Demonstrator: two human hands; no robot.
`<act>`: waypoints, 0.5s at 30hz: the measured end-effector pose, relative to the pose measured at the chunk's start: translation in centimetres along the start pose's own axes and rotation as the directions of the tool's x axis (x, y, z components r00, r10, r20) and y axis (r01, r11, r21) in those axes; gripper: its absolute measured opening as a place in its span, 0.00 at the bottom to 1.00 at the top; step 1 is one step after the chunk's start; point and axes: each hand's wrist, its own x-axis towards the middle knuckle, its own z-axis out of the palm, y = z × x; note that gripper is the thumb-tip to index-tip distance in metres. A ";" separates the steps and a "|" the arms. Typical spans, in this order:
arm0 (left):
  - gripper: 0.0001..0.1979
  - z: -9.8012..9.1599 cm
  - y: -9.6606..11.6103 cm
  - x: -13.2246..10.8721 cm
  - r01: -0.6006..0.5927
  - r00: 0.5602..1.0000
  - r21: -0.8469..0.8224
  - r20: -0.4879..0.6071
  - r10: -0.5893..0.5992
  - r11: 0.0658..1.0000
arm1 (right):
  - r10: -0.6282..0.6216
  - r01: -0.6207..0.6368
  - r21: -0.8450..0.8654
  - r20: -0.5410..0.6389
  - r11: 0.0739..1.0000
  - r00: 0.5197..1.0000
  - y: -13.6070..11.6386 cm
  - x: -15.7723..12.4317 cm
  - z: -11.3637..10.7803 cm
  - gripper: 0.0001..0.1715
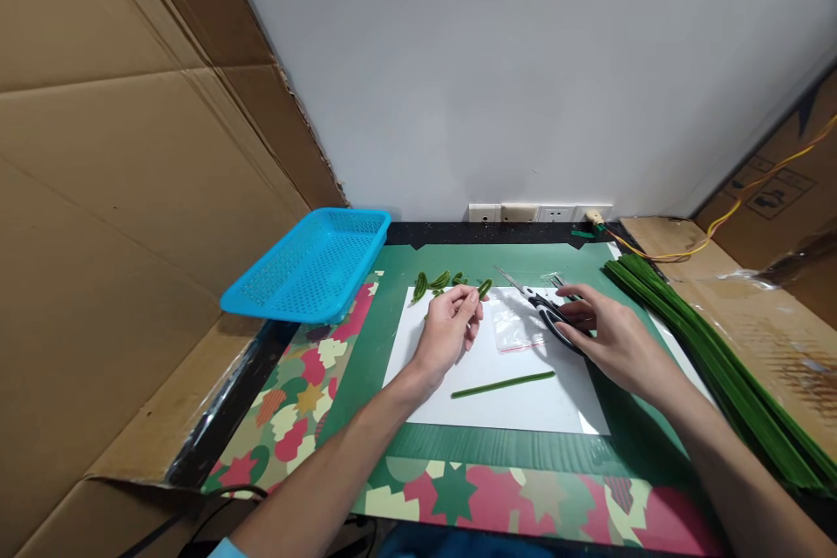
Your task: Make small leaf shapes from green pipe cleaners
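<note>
Over the far part of a white paper sheet (425, 410), my left hand (450, 324) is closed, with thumb and fingertips pinching a small green pipe-cleaner loop (485, 289). My right hand (608, 331) has its thumb and fingers about the dark handles of the scissors (542, 307), whose blades point away to the far left. Partly beneath the scissors lies a clear zip bag (516, 331). A straight length of green pipe cleaner (503, 384) rests on the sheet nearer to me. Bent leaf-like green pieces (439, 280) lie just beyond my left hand.
A blue perforated basket (307, 279) stands at the left, beside a cardboard wall (131, 192). Long green pipe cleaners (712, 357) lie bundled along the right side. Sockets (555, 214) with a yellow cable (725, 222) are at the back wall.
</note>
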 end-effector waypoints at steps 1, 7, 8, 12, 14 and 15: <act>0.19 0.0 0.1 0.0 0.006 1.000 -0.023 -0.003 -0.006 1.000 | 0.008 -0.011 0.092 0.027 0.996 1.000 -0.2 0.0 -0.1 0.22; 0.13 -0.1 0.6 -0.2 0.032 0.999 -0.220 -0.021 -0.038 0.975 | -0.055 -0.074 0.535 0.222 0.842 0.974 -2.9 -0.7 -0.1 0.25; 0.12 -0.2 0.7 -0.3 0.043 0.999 -0.250 -0.011 -0.047 0.967 | -0.074 -0.089 0.568 0.256 0.818 0.964 -3.3 -0.9 -0.1 0.25; 0.12 -0.5 1.4 -0.6 0.143 0.989 -0.454 0.106 -0.106 0.880 | -0.081 -0.135 0.584 0.329 0.801 0.941 -3.4 -1.4 -0.2 0.36; 0.12 -0.7 1.9 -0.8 0.213 0.971 -0.529 0.207 -0.118 0.821 | -0.079 -0.137 0.573 0.336 0.808 0.939 -2.9 -1.3 -0.4 0.41; 0.12 -0.9 2.2 -1.0 0.249 0.957 -0.544 0.263 -0.119 0.801 | -0.080 -0.142 0.567 0.348 0.812 0.934 -2.6 -1.3 -0.6 0.43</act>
